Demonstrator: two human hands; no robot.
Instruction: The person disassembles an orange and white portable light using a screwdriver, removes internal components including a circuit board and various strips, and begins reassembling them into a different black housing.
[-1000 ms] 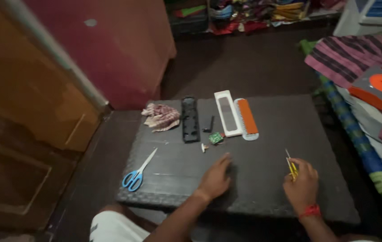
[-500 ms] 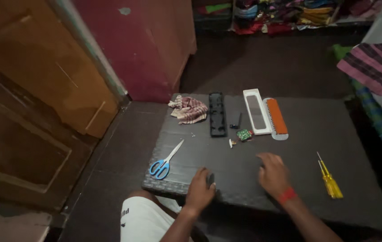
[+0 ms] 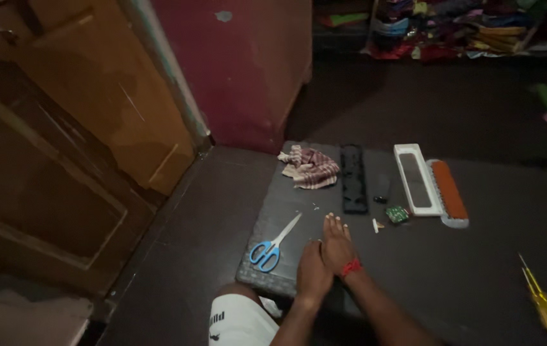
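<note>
Bare hands flat on dark table, scissors nearest.
We see the left hand and right hand resting together, palms down, grasping nothing. Blue-handled scissors lie just left, apart from both; long axis diagonal, tips pointing up-right toward the black remote shell. We judge a careless leftward sweep could knock them off the table.

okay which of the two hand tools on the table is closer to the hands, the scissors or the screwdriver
The blue-handled scissors. They lie just left of the left hand, while the yellow screwdriver sits far off at the table's right edge.
</note>
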